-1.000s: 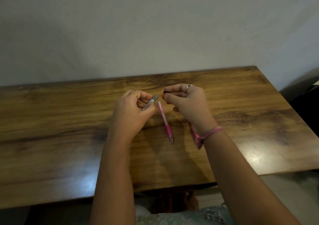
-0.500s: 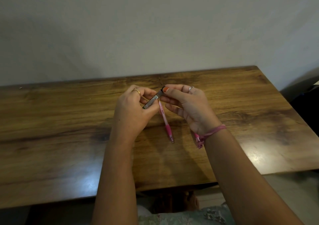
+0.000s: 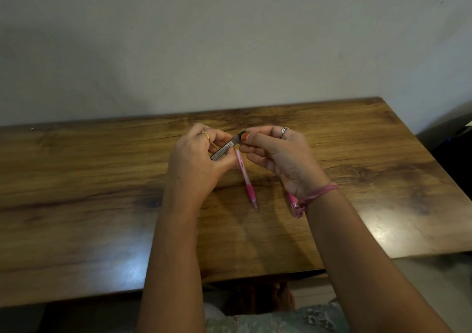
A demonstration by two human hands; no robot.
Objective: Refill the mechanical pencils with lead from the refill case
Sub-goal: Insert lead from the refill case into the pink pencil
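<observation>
The table (image 3: 102, 179) carries the work in front of a plain wall (image 3: 229, 39). The left hand (image 3: 196, 164) holds the refill case (image 3: 224, 150) up off the wood, fingers curled round its lower part, a gold ring (image 3: 206, 136) on one of them; the case slants up to the right. At its upper end sits the dark cap (image 3: 240, 138), and there the right hand (image 3: 283, 159) pinches it between thumb and forefinger, the other fingers loosely curled below. Whether the cap is seated or partly off cannot be told.

Just under the two hands a pink pencil (image 3: 245, 177) lies flat on the table, tip toward the person, touched by neither hand. Further right, the tip of a second pencil (image 3: 293, 201) shows from beneath the right wrist, beside a pink wristband (image 3: 319, 195); the rest of it is hidden.

The step in hand looks like working the cap at the case's mouth, either opening it to get lead out or closing it after. If opening, the next move calls for a gentle tilt so that a lead slides out without snapping, then freeing a hand to lift a pencil.
</observation>
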